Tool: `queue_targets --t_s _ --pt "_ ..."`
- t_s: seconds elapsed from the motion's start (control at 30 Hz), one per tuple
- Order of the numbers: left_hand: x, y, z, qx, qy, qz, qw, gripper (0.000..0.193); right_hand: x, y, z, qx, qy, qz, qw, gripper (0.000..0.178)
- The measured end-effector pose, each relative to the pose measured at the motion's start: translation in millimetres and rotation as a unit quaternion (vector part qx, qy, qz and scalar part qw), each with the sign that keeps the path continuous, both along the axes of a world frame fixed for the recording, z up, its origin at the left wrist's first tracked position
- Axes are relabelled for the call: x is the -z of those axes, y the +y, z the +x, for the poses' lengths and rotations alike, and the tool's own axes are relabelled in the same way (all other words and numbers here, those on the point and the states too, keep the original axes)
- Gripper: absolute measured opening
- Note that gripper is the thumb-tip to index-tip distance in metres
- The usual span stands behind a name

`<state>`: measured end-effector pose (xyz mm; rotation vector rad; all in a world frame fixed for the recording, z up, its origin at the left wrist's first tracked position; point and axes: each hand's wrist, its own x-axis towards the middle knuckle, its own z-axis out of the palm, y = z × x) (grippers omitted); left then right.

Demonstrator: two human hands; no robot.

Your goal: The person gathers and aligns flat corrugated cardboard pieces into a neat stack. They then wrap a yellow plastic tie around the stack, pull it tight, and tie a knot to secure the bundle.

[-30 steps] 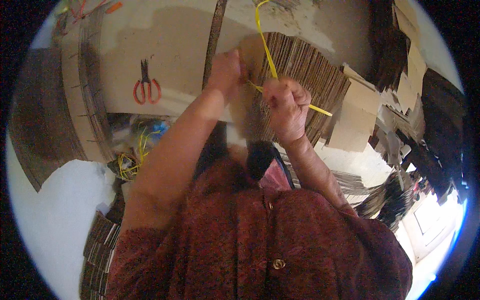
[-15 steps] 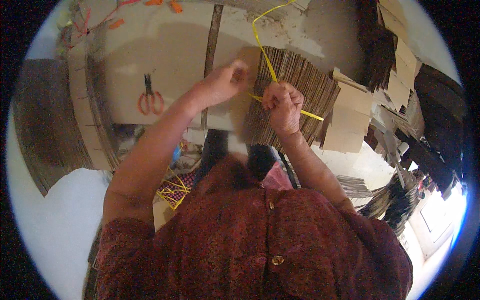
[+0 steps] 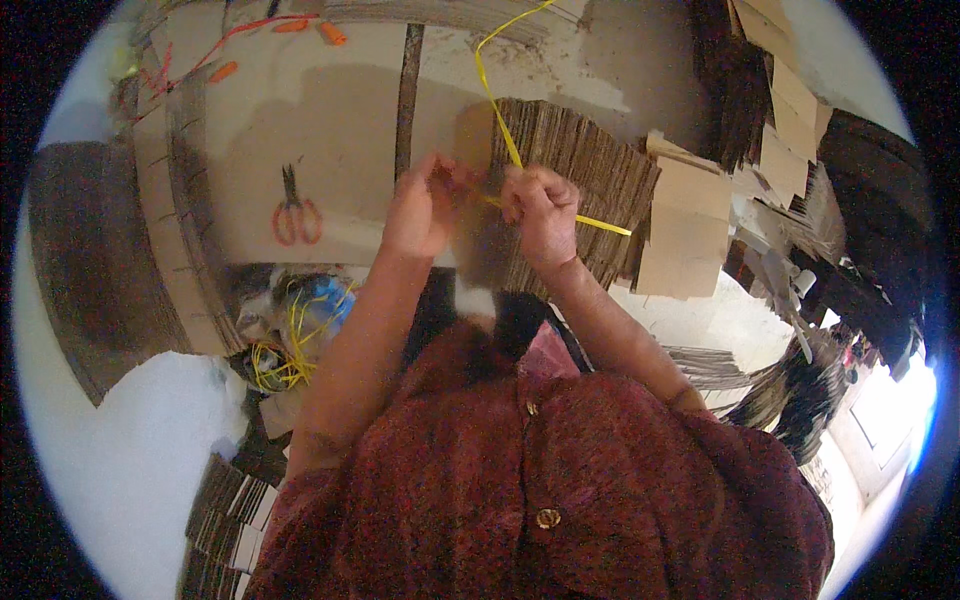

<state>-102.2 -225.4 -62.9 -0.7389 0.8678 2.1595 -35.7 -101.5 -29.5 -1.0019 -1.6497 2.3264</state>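
Observation:
A flat yellow strap [image 3: 502, 128] runs from the far edge down over a bundle of stacked cardboard pieces [image 3: 580, 140]. Closed around it is my right hand [image 3: 543, 215], above the bundle's left part; a strap tail sticks out to the hand's right. Just left of the bundle my left hand [image 3: 422, 210] is raised, its fingers curled but smeared by motion. A short piece of strap shows between the two hands; whether the left fingers grip it is unclear. Orange-handled scissors [image 3: 297, 220] lie on the cardboard-covered surface [image 3: 300, 130] to the left.
Stacked cardboard [image 3: 100, 250] stands at the far left, with more cardboard sheets [image 3: 685, 230] right of the bundle. A tangle of yellow strap [image 3: 290, 350] lies beside a blue item [image 3: 335, 300] below the scissors. Orange pieces [image 3: 330, 33] and red strips [image 3: 240, 30] lie at the back left.
My left hand has moved left and slightly down, away from the bundle's far edge. My right hand keeps its hold on the strap. The view has shifted slightly.

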Motion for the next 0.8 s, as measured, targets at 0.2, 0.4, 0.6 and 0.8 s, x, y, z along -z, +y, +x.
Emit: queue_targets --t_s 0.2,0.4,0.6,0.8 --pt "33 29 -12 -0.107 -0.072 -0.113 0.985 0.023 -2 -5 0 0.038 -0.002 -0.021 0.999 0.025" --pt "37 49 -30 0.388 0.111 -0.584 0.704 0.028 -3 -14 1 0.065 0.035 -0.043 0.996 0.023" --pt "19 52 -45 0.595 0.193 -0.621 0.473 0.049 -16 -16 0 0.077 0.023 -0.071 0.994 0.028" --pt "33 48 -37 0.588 0.292 -0.643 0.395 0.038 -14 -12 9 0.074 0.032 -0.093 0.992 0.027"
